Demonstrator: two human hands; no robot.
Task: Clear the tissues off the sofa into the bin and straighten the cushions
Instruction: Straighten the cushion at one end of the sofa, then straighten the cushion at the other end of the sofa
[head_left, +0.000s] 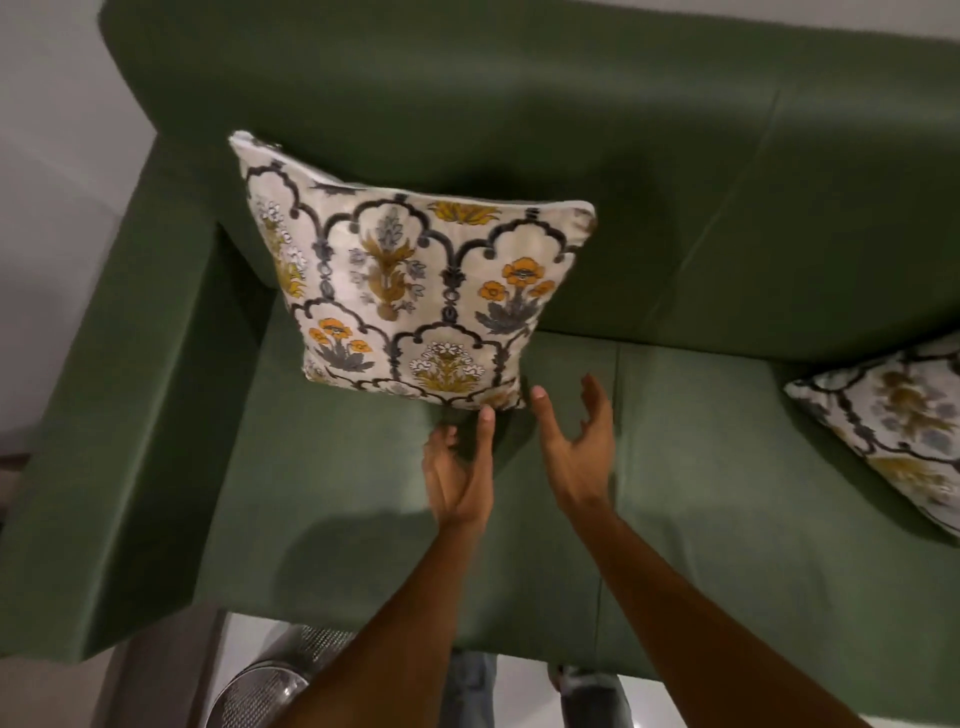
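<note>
While propped against the sofa (519, 104): floral cushion (410, 291), just beyond both open, empty grips, left hand (457, 467), right hand (582, 447).

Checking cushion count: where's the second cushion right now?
Head view, far right edge: the second cushion lies flat on the sofa seat, cut off by the frame, well right of both hands.

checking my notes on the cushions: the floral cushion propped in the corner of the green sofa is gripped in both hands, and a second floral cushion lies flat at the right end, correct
Not quite. The head view shows the white floral-patterned cushion propped in the corner of the green fabric sofa, but neither hand grips it: the left hand and right hand are open just below its bottom edge. The second floral cushion does lie flat at the right end.
</note>
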